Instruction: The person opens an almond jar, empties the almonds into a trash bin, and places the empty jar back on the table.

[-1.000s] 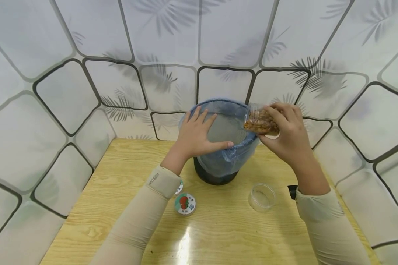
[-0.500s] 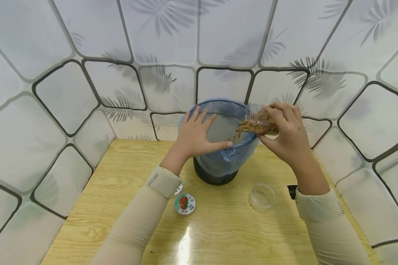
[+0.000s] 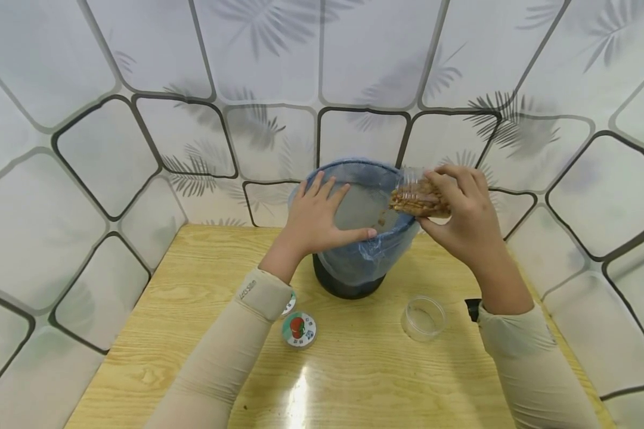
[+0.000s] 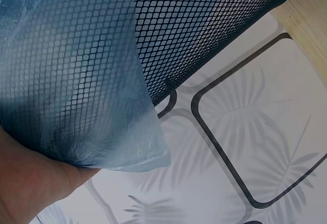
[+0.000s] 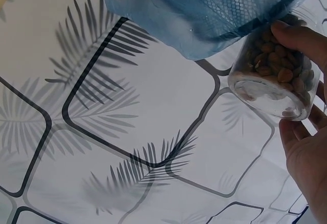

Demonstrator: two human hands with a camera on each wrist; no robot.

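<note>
My right hand grips a clear plastic jar tilted nearly on its side, mouth pointing left over the rim of a mesh wastebasket. Brown nuts, almond-like in shape, partly fill the jar; a few are falling from its mouth. A thin blue bag lines the wastebasket and folds over its rim. My left hand rests across the left side of that rim, fingers spread and straight, thumb along the front. In the left wrist view, the mesh shows below the bag's edge.
On the wooden table, a clear empty plastic container stands at front right. A round lid-like disc with a red fruit picture lies at front left, another partly under the left sleeve. Patterned walls stand close behind and beside.
Nuts have begun dropping from the jar's mouth into the lined wastebasket; the stream was thicker half a second ago than now. Both hands have stayed nearly in place.
</note>
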